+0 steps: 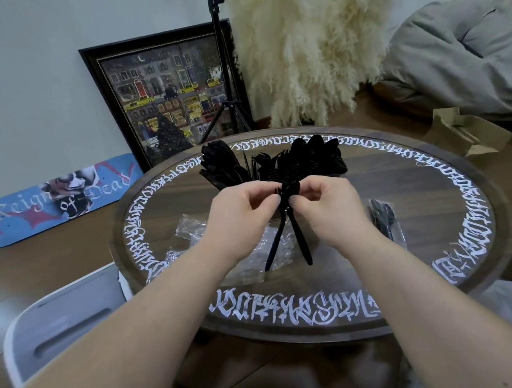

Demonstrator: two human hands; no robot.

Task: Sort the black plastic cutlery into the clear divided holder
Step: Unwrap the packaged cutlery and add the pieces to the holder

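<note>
Over a round dark wooden table (434, 196) ringed with white lettering, I am holding a small bunch of black plastic cutlery (285, 222) by its heads, left hand (238, 214) and right hand (327, 209) both pinching it, handles hanging down. The clear divided holder (336, 173), already packed with cutlery, is standing just behind; crinkled clear plastic wrappers (190, 230) are lying below.

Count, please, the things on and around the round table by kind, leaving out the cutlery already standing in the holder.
Cutlery pieces held by the left hand and right hand: 2
Wrapped cutlery pack: 1
Empty clear wrappers: about 2, outlines unclear
Clear divided holder: 1
Skateboard deck: 1
Framed picture: 1
Cardboard box: 1
Total: about 9
</note>
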